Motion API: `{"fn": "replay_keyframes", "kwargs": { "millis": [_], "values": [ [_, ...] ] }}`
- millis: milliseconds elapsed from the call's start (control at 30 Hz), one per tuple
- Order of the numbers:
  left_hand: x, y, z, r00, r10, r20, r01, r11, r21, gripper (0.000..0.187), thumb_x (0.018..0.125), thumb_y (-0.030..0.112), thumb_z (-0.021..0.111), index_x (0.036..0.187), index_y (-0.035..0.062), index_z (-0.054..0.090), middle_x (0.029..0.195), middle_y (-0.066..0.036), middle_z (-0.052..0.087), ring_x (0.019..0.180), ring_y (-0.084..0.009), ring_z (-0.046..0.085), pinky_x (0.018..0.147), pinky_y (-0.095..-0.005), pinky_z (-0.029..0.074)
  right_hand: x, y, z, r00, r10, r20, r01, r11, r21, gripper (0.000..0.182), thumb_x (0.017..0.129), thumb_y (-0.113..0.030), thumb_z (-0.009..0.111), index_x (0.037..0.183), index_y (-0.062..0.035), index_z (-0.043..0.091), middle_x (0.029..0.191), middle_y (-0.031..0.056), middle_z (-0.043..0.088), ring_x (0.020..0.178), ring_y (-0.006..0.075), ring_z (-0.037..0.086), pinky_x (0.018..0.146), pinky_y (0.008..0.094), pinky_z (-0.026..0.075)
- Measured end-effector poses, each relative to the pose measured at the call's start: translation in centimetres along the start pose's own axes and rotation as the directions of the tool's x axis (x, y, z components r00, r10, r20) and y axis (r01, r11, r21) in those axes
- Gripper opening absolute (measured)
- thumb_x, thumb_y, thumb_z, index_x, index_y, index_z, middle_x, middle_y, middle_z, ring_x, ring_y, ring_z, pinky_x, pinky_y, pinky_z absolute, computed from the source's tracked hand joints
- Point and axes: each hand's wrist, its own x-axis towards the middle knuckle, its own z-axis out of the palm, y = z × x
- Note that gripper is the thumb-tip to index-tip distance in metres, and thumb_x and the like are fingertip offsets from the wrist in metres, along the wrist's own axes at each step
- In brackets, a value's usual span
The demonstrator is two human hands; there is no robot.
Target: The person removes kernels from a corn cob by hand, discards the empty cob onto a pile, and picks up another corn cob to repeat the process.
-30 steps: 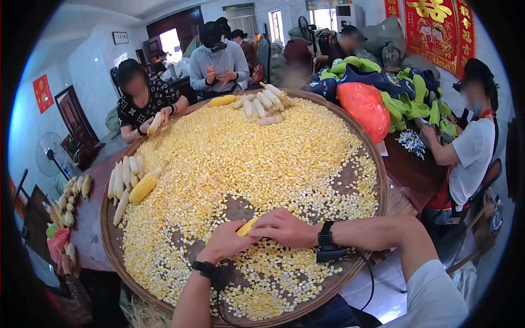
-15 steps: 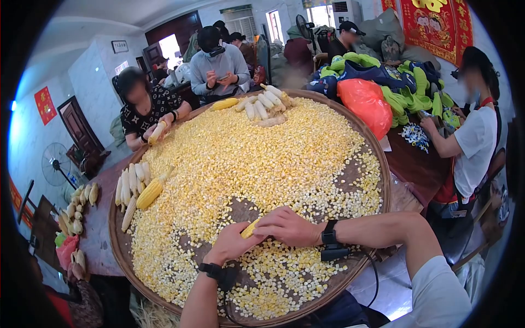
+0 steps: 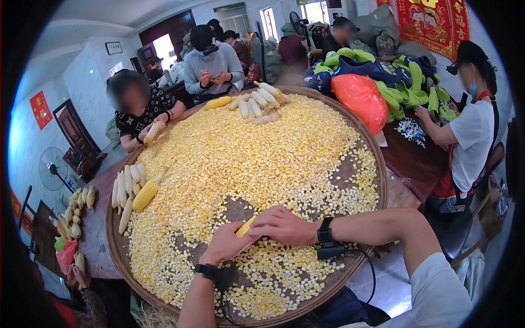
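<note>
Between my two hands is a corn cob (image 3: 244, 227), its yellow kernels showing only at the upper end. My left hand (image 3: 225, 243) is wrapped round it from the left. From the right, my right hand (image 3: 285, 225) closes over its other side, hiding most of the cob. Beneath both hands lie loose corn kernels (image 3: 257, 158), spread over a large round tray (image 3: 384, 188) and heaped thickest toward its middle and far side.
Stripped cobs (image 3: 128, 183) and a full yellow cob (image 3: 146, 194) lie at the tray's left. More cobs (image 3: 257, 104) are piled at its far edge. A person (image 3: 139, 104) works at the upper left. Green shoes (image 3: 404, 90) and a red bag (image 3: 358, 101) sit beyond the right rim.
The whole view has shifted slightly left. Both my hands stay on the cob with almost the same grip. The person at the upper left has raised their head a little.
</note>
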Motion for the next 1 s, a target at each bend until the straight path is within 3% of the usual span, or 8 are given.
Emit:
{"fn": "replay_keyframes", "kwargs": {
  "millis": [133, 233, 433, 733, 933, 1000],
  "values": [
    [-0.1, 1.1, -0.6, 0.995, -0.074, 0.062, 0.072, 0.997, 0.034, 0.056, 0.094, 0.05, 0.081, 0.122, 0.0013, 0.078, 0.105, -0.019, 0.081, 0.098, -0.0283, 0.077, 0.088, -0.0416, 0.057, 0.1, -0.1, -0.2, 1.0, -0.005, 0.012, 0.005, 1.0, -0.02, 0.042, 0.101, -0.012, 0.065, 0.142, -0.0176, 0.068, 0.132, 0.0034, 0.067, 0.126, 0.0245, 0.062, 0.108, 0.0411, 0.046],
    [0.1, -0.2, 0.0, 1.0, 0.017, -0.009, -0.017, 0.999, 0.04, 0.058, 0.092, 0.058, 0.079, 0.116, 0.0052, 0.08, 0.097, -0.02, 0.079, 0.089, -0.0366, 0.077, 0.079, -0.0447, 0.057, 0.1, -0.2, -0.3, 1.0, -0.021, 0.014, 0.021, 0.999, -0.037, 0.043, 0.101, -0.012, 0.065, 0.143, -0.018, 0.068, 0.131, 0.003, 0.067, 0.125, 0.0246, 0.062, 0.108, 0.0407, 0.046],
    [-0.1, 0.7, -0.3, 0.999, -0.044, 0.029, 0.043, 0.998, 0.043, 0.059, 0.092, 0.058, 0.079, 0.116, 0.0048, 0.079, 0.099, -0.022, 0.079, 0.093, -0.0382, 0.077, 0.08, -0.0464, 0.058, 0.0, 0.0, -0.2, 0.999, -0.028, 0.02, 0.029, 0.999, -0.038, 0.045, 0.099, -0.011, 0.066, 0.144, -0.0184, 0.068, 0.131, 0.0031, 0.067, 0.125, 0.0249, 0.062, 0.107, 0.041, 0.047],
    [0.0, -0.1, -0.1, 1.0, 0.014, 0.005, -0.014, 0.999, 0.039, 0.06, 0.091, 0.059, 0.079, 0.118, 0.0055, 0.08, 0.102, -0.022, 0.08, 0.094, -0.0386, 0.077, 0.082, -0.0455, 0.058, -0.1, 0.0, -0.5, 0.999, -0.025, 0.047, 0.027, 0.999, -0.03, 0.046, 0.1, -0.015, 0.063, 0.146, -0.018, 0.065, 0.132, 0.0048, 0.066, 0.127, 0.0259, 0.062, 0.11, 0.0437, 0.045],
    [0.1, 0.1, -0.2, 0.999, -0.022, 0.033, 0.02, 0.998, 0.052, 0.063, 0.092, 0.062, 0.078, 0.118, 0.0046, 0.079, 0.102, -0.022, 0.079, 0.094, -0.0393, 0.077, 0.083, -0.046, 0.058, -0.1, 0.1, 0.3, 1.0, 0.019, -0.006, -0.019, 1.0, -0.017, 0.06, 0.088, 0.001, 0.073, 0.145, -0.0162, 0.066, 0.134, 0.0036, 0.066, 0.124, 0.0268, 0.063, 0.106, 0.0426, 0.047],
    [0.1, 0.1, -0.2, 0.999, -0.029, 0.036, 0.027, 0.999, 0.047, 0.064, 0.094, 0.062, 0.075, 0.12, 0.0038, 0.079, 0.103, -0.023, 0.079, 0.096, -0.0395, 0.077, 0.084, -0.0458, 0.058, -0.2, 0.1, 0.4, 0.999, 0.035, 0.014, -0.035, 0.999, -0.001, 0.064, 0.086, 0.002, 0.069, 0.147, -0.0149, 0.062, 0.14, 0.0063, 0.064, 0.129, 0.0284, 0.061, 0.11, 0.0444, 0.045]
  ]
}}
